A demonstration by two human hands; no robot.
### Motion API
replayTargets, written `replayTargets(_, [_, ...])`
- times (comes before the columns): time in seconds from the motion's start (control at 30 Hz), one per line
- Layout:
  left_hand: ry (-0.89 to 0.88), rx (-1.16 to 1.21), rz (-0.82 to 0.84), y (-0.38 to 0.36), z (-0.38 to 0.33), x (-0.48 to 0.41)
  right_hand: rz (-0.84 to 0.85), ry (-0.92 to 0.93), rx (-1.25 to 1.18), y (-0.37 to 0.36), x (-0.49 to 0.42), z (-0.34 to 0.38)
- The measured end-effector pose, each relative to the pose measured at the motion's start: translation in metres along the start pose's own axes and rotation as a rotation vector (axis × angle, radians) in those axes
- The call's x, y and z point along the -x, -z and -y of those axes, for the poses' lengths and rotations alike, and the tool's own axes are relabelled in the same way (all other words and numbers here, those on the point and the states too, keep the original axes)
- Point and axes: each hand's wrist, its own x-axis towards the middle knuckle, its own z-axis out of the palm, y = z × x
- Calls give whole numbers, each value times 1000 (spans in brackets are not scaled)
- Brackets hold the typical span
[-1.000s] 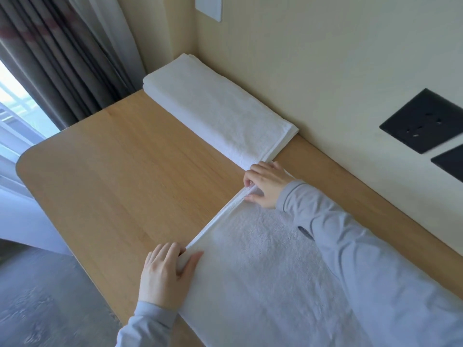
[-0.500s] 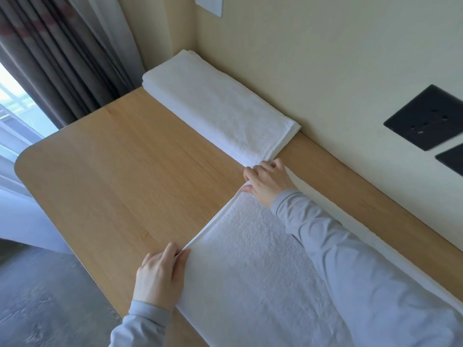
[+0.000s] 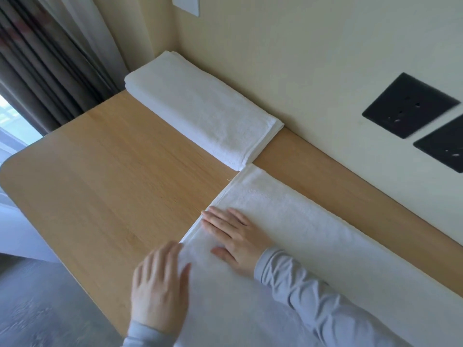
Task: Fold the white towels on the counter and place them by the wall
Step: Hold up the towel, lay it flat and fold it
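The spread white towel [image 3: 313,236] is pressed on the tabletop [image 3: 112,184] by the flat, straight-fingered right hand [image 3: 238,239]; its corner is touched by the outstretched left hand [image 3: 160,286].

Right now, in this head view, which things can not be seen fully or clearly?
Head view only:
Spread towel: near end cut off by the bottom and right edges; the right sleeve covers part.
Left hand: motion blur; whether it pinches the towel edge is unclear.
Folded towel: its layers are too small to count.
Second black wall plate: cut off by the right edge.
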Motion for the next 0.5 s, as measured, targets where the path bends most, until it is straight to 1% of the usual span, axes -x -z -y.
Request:
replayTargets(0.07, [-128, 22, 115, -9, -9, 0, 22, 10, -27, -2, 0, -4])
replayTargets(0.13, [-129, 20, 227, -13, -9, -2, 40, 12, -6, -1, 2, -20])
replayTargets(0.17, [-117, 10, 257, -15, -7, -2, 45, -18, 25, 2, 3, -32])
replayTargets(0.3, [-99, -54, 292, -19, -3, -1, 60, -220, 105, 13, 1, -74])
replayTargets(0.4, [-97, -68, 298, -20, -4, 0, 36, -316, 99, 14, 2, -81])
replayTargets(0.5, [-94, -71, 299, -17, -7, 0, -8, -453, 84, 22, 3, -75])
